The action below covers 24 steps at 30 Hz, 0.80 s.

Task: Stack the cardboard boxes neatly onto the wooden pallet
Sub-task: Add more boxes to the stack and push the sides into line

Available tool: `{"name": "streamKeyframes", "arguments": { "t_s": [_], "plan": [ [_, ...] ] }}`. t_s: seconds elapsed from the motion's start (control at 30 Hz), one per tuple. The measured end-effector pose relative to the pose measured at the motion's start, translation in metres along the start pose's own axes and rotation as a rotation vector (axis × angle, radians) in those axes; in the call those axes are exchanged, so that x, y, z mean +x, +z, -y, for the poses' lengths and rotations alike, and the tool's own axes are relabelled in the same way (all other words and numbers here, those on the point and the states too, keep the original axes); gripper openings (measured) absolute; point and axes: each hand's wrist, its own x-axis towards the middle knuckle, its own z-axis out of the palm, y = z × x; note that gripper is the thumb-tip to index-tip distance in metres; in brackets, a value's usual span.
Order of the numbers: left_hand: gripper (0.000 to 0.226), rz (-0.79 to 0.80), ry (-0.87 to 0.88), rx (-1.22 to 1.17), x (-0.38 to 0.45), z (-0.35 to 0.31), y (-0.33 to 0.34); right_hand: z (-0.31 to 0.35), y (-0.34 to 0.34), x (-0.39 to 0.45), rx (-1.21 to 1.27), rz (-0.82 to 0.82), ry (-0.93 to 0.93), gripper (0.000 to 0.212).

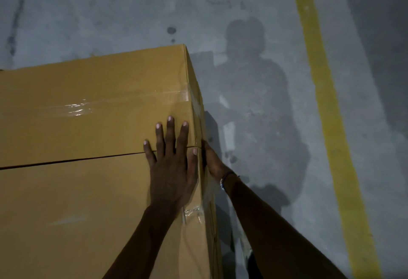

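Note:
Two tan cardboard boxes sit side by side with a thin seam between them, both sealed with clear tape. The far box fills the left middle; the near box fills the lower left. My left hand lies flat on top, fingers spread across the seam near the right edge. My right hand, with a bracelet on the wrist, presses against the boxes' right side face at the seam; its fingers are mostly hidden. The pallet is hidden from view.
Grey concrete floor lies to the right and beyond the boxes, with my shadow on it. A yellow painted line runs along the floor at the right.

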Motion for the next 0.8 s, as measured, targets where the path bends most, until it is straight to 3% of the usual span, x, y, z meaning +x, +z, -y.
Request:
{"name": "streamKeyframes", "arguments": {
  "t_s": [0.1,0.17,0.27,0.37,0.47,0.53,0.6,0.7,0.8],
  "plan": [
    [0.064,-0.005,0.006,-0.004,-0.001,0.000,0.001,-0.011,-0.007,0.012,0.076,-0.125,0.008,0.117],
    [0.063,-0.008,0.003,0.008,-0.001,0.001,0.002,-0.020,-0.004,0.014,0.055,-0.074,0.023,0.117],
    [0.063,-0.007,-0.003,0.013,-0.001,0.001,0.004,-0.010,-0.001,0.004,0.011,-0.012,-0.005,0.095],
    [0.063,-0.011,-0.004,0.011,0.000,0.001,0.005,-0.022,-0.008,0.018,0.044,-0.051,0.001,0.118],
    [0.063,-0.009,-0.005,-0.001,-0.001,0.001,0.004,-0.029,-0.008,0.023,0.038,0.052,0.002,0.116],
    [0.063,-0.005,0.003,-0.012,0.000,0.002,0.003,-0.007,-0.008,-0.006,0.009,0.027,-0.012,0.114],
    [0.064,0.013,0.017,-0.033,0.000,0.003,0.000,0.019,-0.006,-0.051,0.023,-0.034,-0.016,0.099],
    [0.066,0.028,0.022,-0.102,-0.011,0.008,-0.012,0.029,-0.008,-0.098,0.089,-0.057,-0.124,0.039],
    [0.067,-0.008,-0.042,-0.204,-0.048,0.012,-0.035,0.029,-0.006,-0.157,0.058,-0.072,-0.168,0.037]
  ]
}}
